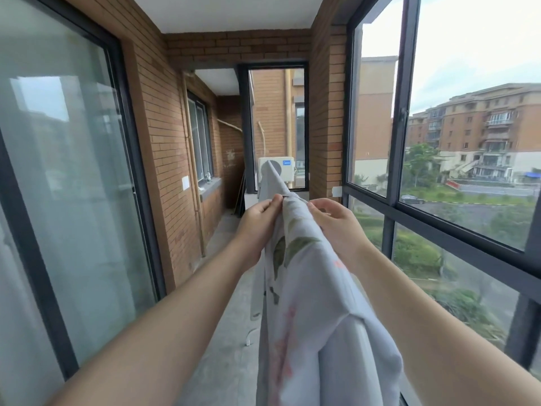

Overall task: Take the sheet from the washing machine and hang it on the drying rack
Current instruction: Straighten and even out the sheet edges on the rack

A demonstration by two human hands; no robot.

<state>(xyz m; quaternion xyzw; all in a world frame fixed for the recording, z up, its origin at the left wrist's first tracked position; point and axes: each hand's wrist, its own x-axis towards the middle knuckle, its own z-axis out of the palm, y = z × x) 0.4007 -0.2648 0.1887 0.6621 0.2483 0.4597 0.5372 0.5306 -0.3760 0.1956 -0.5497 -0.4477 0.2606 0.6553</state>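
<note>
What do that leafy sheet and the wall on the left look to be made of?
The sheet looks like thin matte woven cloth, perhaps cotton: it creases and drapes softly. The wall looks like matte reddish-brown brick or brick facing: mortar lines show between courses.

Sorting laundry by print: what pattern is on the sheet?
Pale grey fabric sheet with green leaf prints and faint pink marks; head view.

Soft daylight from right windows (468,127) (edges warped).
</note>
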